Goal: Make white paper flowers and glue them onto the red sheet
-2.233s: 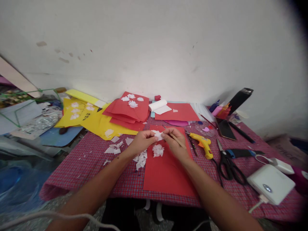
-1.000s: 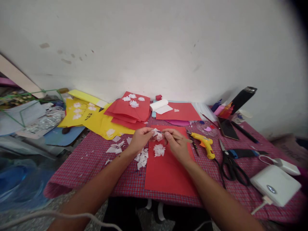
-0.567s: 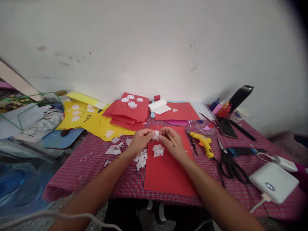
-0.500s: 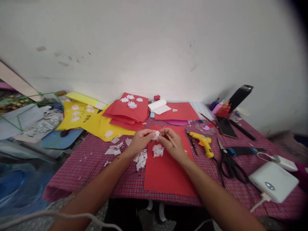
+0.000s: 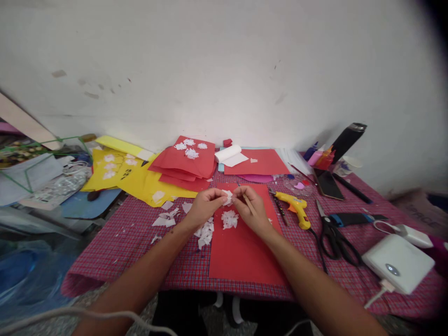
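Between my two hands is a small white paper piece [image 5: 227, 197], held above a red sheet [image 5: 241, 254]. My left hand [image 5: 206, 205] pinches its left side with thumb and fingers. On the other side, my right hand [image 5: 251, 207] pinches the paper too, and a thin wooden stick [image 5: 249, 204] is tucked among its fingers. Just below the hands, a ruffled white paper flower [image 5: 229, 219] lies on the red sheet. A heap of white paper pieces [image 5: 205, 232] sits by the sheet's left edge, with flat torn scraps [image 5: 166, 218] farther left.
Right of the sheet lie a yellow glue gun [image 5: 293, 206], black scissors [image 5: 336, 240], a blue-black cutter [image 5: 353, 219] and a white power box [image 5: 398, 263] with a cable. Behind are stacked red papers [image 5: 185, 163] bearing white flowers, a white paper roll [image 5: 228, 153], yellow cards [image 5: 140, 182] and a black flask [image 5: 350, 142].
The white piece between my fingers has shifted slightly, and more of it shows. Both hands stay at nearly the same spot; the view has barely moved.
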A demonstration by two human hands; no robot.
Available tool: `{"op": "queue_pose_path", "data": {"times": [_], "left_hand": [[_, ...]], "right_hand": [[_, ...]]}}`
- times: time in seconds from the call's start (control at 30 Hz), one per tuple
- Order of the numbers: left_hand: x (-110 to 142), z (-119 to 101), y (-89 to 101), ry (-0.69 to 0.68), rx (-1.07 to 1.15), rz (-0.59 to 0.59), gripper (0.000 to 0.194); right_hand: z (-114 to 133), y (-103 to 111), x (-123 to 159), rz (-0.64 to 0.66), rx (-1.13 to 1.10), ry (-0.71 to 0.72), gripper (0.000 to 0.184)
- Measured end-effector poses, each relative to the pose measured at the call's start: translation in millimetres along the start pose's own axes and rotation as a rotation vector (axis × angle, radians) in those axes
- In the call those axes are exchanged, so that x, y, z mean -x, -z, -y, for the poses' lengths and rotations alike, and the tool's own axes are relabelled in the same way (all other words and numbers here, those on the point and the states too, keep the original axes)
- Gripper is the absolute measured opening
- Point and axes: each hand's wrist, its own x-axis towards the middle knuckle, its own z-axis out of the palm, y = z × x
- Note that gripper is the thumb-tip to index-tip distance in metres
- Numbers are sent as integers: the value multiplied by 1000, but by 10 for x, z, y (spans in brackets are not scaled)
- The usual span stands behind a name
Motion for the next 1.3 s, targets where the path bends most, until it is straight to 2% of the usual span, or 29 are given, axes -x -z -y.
{"op": "queue_pose_path", "data": {"times": [0.3,0.5,0.67,0.9,1.13,1.3], "left_hand": [[-7,36,16,33,43,15,18],[2,26,22,109,185,3,20],[23,-31,-2,166,315,34,23],[35,-26,-11,175,242,83,20],[33,14,-5,127,152,103,18],[38,-4,-16,144,140,102,19]], "right_hand": [[6,-8,-3,8,-25,6,10],[94,10,52,-88,76,131,13],[83,-51,98,12,158,159,8],[45,-46,68,14,168,123,12],[38,-38,61,-13,167,99,9],[35,-32,57,-12,170,71,8]]}}
